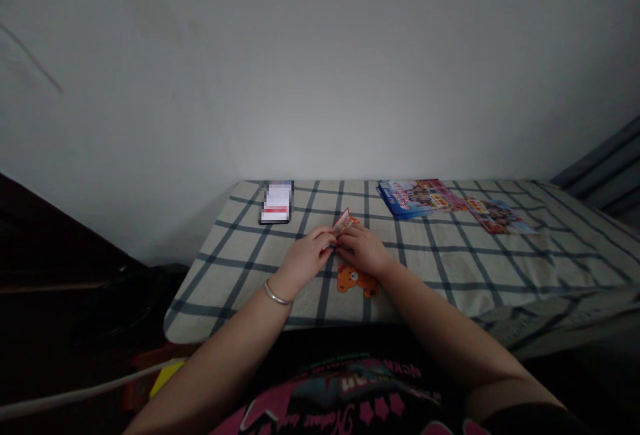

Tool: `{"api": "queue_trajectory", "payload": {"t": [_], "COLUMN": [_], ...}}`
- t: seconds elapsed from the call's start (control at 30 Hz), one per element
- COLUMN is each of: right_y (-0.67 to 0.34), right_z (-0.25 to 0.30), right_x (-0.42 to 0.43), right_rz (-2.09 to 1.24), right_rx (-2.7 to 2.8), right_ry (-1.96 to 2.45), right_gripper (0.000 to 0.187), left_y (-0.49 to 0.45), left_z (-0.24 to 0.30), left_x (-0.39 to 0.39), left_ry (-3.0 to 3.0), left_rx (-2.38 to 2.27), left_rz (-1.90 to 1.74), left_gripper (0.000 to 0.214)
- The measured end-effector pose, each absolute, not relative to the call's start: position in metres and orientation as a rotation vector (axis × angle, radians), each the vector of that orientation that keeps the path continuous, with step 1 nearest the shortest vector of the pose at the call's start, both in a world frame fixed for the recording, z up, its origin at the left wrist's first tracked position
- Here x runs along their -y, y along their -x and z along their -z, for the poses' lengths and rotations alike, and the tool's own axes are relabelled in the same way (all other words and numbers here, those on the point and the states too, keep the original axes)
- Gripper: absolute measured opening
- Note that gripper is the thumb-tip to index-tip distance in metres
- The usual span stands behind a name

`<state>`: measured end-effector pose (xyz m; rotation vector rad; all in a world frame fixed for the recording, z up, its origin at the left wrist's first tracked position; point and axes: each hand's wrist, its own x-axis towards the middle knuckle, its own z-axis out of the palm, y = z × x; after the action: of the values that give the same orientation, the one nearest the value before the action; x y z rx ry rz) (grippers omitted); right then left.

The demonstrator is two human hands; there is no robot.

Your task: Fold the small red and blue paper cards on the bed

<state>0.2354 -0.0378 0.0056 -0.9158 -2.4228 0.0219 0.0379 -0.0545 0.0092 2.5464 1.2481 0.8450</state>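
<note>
We face pale wall [350, 75], dimly lit, marked at left. Checked tablecloth [230, 243] reaches it; we see grey striped surface [607, 162] far right.

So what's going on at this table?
Someone's left hand and right hand meet around a small red-edged paper, holding it over a checked cloth. An orange bear picture shows partly covered by the right hand. A phone lies beyond the left hand, and colourful printed sheets lie off to the right.

From here, the bare left hand [307, 258] and bare right hand [365, 248] partly cover the small red-edged paper piece [341, 219]; blocky blurring obscures the black-rimmed rectangular phone [277, 200].
</note>
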Motion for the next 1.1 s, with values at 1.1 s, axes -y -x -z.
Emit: {"api": "queue_trajectory", "payload": {"t": [1.1], "right_y": [-0.248], "right_z": [-0.004], "right_x": [0.033], "right_rz": [-0.239], "right_rx": [2.326], "right_ry": [0.818], "right_gripper": [0.007], "left_y": [-0.038], "left_z": [-0.008], "left_x": [0.052], "left_ry": [-2.498], "left_rx": [-1.193], "left_rz": [-0.844], "left_gripper": [0.013]}}
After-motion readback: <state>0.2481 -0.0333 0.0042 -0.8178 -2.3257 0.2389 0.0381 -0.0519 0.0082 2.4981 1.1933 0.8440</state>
